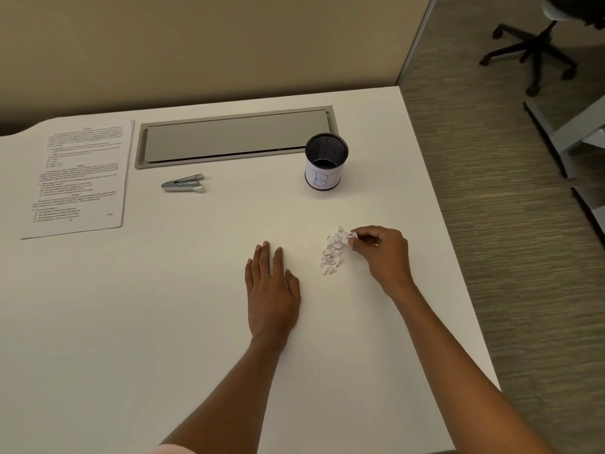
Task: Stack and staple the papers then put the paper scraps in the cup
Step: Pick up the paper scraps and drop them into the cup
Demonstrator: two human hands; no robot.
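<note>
A stack of printed papers (80, 178) lies at the far left of the white desk (163, 306). A small silver stapler (183, 184) rests on its side to the right of the stack. Further right stands a black mesh cup (326, 162) with a white label. A pile of small white paper scraps (334, 253) sits in front of the cup. My right hand (383, 253) pinches a scrap at the pile's upper right edge. My left hand (271, 290) lies flat on the desk, palm down, left of the pile, holding nothing.
A grey cable-tray lid (235, 137) is set into the desk behind the stapler. The desk's right edge runs close to my right arm, with carpet beyond. A black office chair base (533, 57) stands at the far right.
</note>
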